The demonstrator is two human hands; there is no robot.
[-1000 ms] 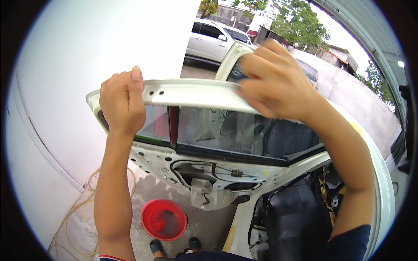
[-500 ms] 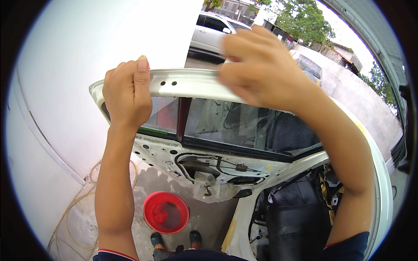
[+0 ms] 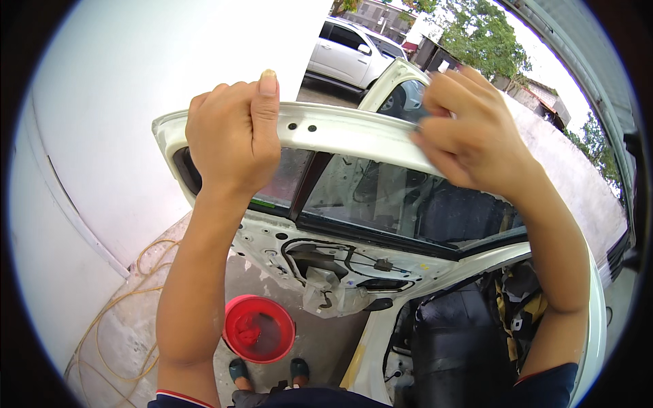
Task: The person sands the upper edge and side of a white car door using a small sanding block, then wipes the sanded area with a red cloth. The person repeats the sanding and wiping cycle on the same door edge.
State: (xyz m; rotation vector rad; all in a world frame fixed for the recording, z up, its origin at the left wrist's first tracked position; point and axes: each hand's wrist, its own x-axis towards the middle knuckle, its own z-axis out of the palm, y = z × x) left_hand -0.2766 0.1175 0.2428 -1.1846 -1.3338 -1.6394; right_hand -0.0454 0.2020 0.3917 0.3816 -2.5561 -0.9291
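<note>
Along the upper edge of a white car door (image 3: 364,132)

Left hand (image 3: 235,139) closes around the edge, thumb upright. Right hand (image 3: 476,132) curls its fingers farther along; whether it grips anything cannot be told. Window glass (image 3: 374,194) lies below both hands; on the floor (image 3: 326,343) beneath, a red bucket (image 3: 232,317) holds crumpled red cloth (image 3: 246,332).

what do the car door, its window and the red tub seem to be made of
Car door: probably painted metal, off-white, judging by its sheen and cut holes. Window: likely glass, smooth and clear, since things show through. Red tub: perhaps plastic, by its smooth, evenly coloured wall.
</note>
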